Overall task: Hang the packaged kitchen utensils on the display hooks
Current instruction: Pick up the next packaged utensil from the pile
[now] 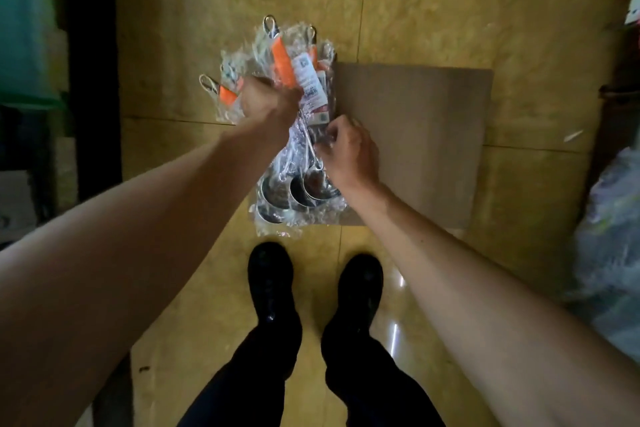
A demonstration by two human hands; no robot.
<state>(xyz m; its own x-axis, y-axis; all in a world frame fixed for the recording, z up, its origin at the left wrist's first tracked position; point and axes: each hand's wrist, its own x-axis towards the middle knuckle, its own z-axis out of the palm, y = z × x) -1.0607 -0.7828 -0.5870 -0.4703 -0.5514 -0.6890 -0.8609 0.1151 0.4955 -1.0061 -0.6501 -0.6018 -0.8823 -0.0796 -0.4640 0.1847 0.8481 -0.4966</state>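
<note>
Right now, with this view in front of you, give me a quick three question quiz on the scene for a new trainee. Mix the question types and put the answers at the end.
1. True or false: the packaged ladles already hang on a display hook.
2. Multiple choice: what colour are the ladle handles? A blue, B orange, C green.
3. Short answer: which hand grips the bundle up by the handles?

Key
1. False: both hands hold them, and no hook is in view.
2. B.
3. The left hand; the right hand pinches the wrap lower down.
</note>
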